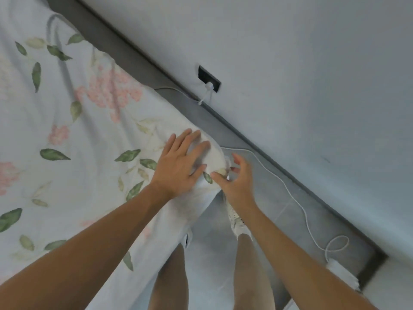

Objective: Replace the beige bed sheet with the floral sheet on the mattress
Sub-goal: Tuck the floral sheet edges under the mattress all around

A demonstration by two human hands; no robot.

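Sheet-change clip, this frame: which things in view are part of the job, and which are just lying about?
Part of the job:
floral sheet, spread over the bed
left hand, flat on the sheet's corner
right hand, fingers at that corner

Lying about:
white cable on the floor
wall socket with plug

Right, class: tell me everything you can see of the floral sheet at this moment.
The floral sheet is pale, thin-looking cloth printed with pink blossom clusters and green leaves. It lies spread over the bed, lightly creased, and drapes down over the corner nearest the person. The left hand rests flat on that corner with fingers spread; the right hand touches the corner's edge with thumb and curled fingers. Whatever lies beneath is hidden.
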